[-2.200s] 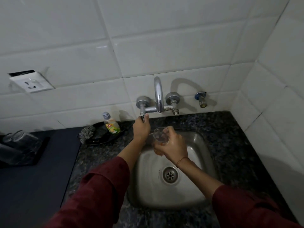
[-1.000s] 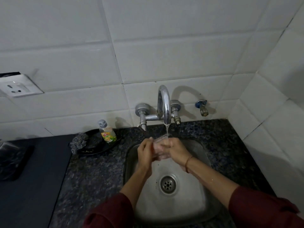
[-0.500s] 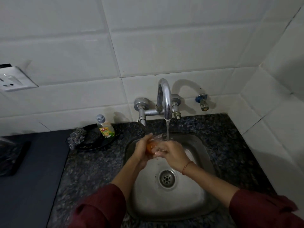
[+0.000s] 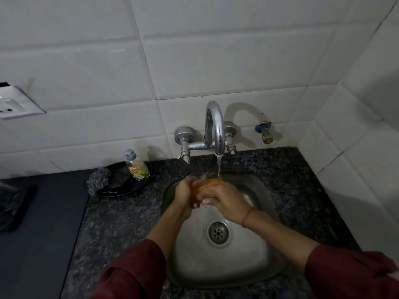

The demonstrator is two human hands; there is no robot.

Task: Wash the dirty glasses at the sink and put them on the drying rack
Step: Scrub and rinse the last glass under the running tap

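Observation:
A clear glass (image 4: 205, 179) with an orange tint inside is held between both hands over the steel sink (image 4: 254, 262), right under the running stream from the chrome tap (image 4: 216, 124). My left hand (image 4: 185, 194) cups its left side. My right hand (image 4: 224, 198) wraps the right side and covers most of it. Only the rim and upper wall of the glass show. A dark tray (image 4: 13, 208) at the far left edge is cut off by the frame.
A small dish-soap bottle (image 4: 137, 166) stands on a black dish (image 4: 129, 186) beside a steel scrubber (image 4: 98, 179), left of the sink. Dark granite counter (image 4: 121, 216) surrounds the sink. A second wall valve (image 4: 264, 131) is at the right, a wall socket (image 4: 13, 102) at the far left.
My left hand left the tap handle and joined the right hand on the glass. Water now runs onto the glass. The view has shifted right, so the tray at the left is nearly out of frame.

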